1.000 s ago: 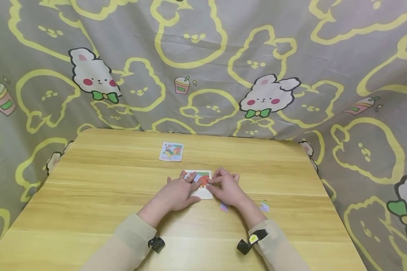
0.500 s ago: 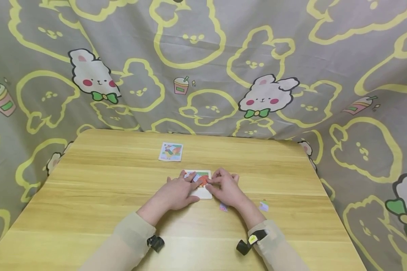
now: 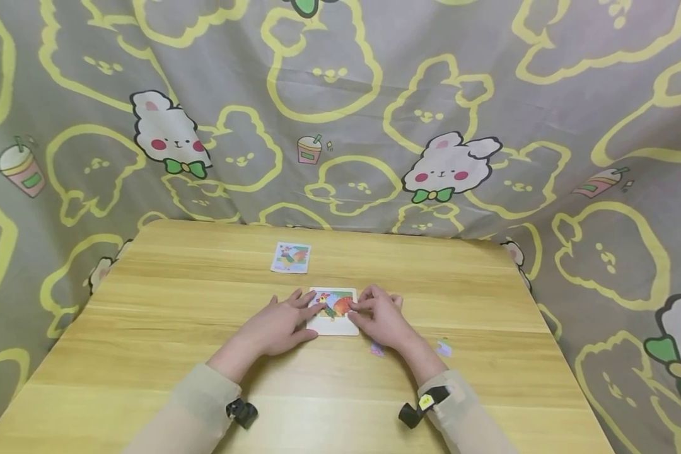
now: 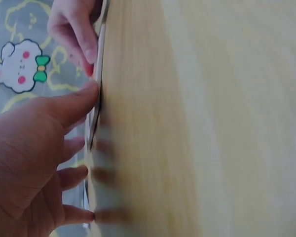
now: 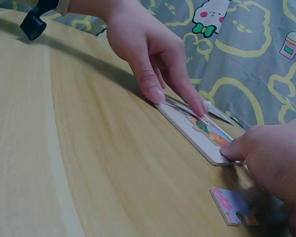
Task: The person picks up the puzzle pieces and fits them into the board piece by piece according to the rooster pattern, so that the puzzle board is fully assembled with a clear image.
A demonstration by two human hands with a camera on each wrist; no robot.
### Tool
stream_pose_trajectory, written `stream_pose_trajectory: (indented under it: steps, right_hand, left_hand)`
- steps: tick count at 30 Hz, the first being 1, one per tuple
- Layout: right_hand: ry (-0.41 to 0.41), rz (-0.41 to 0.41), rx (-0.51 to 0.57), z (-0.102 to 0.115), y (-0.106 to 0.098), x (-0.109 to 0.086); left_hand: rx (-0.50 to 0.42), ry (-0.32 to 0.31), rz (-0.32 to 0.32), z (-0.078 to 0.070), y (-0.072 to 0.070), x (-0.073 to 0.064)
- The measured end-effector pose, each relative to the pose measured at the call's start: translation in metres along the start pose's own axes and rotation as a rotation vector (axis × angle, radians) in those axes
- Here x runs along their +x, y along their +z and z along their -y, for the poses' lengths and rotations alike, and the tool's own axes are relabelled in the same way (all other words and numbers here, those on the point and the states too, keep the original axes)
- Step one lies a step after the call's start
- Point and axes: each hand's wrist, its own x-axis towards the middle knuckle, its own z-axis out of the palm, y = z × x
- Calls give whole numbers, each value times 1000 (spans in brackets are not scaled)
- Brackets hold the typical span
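A white-bordered jigsaw puzzle board (image 3: 340, 327) lies flat on the table, its upper part filled with a rooster picture and its near part bare white. My left hand (image 3: 276, 323) spreads over its left side; the index fingertip touches the picture and the thumb (image 5: 153, 93) rests at the near left corner. My right hand (image 3: 381, 315) holds the board's right edge with thumb and curled fingers; in the right wrist view that thumb (image 5: 237, 147) lies on the picture, the other fingers hidden. A loose jigsaw piece (image 3: 377, 349) lies beside the right wrist, another piece (image 3: 444, 347) farther right.
A square rooster picture card (image 3: 291, 258) lies behind the board, to the left. The wooden table (image 3: 204, 258) ends at a patterned curtain (image 3: 352, 139) at the back and sides. A black wrist camera (image 3: 241, 413) sits on the left sleeve, another camera (image 3: 411, 416) on the right.
My left hand has slid left off the middle of the picture, uncovering the rooster's head and body. The right hand stays at the board's right edge. The head view has shifted slightly.
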Motion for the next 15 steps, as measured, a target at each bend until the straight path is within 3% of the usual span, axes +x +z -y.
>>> stream_pose_trajectory:
  steps: [7, 15]
  right_hand:
    - [-5, 15, -12, 0, -2, -3]
    - [-14, 113, -1, 3, -19, -8]
  left_hand:
    - [1, 41, 4, 8, 4, -5]
    - [-22, 6, 25, 12, 2, -1]
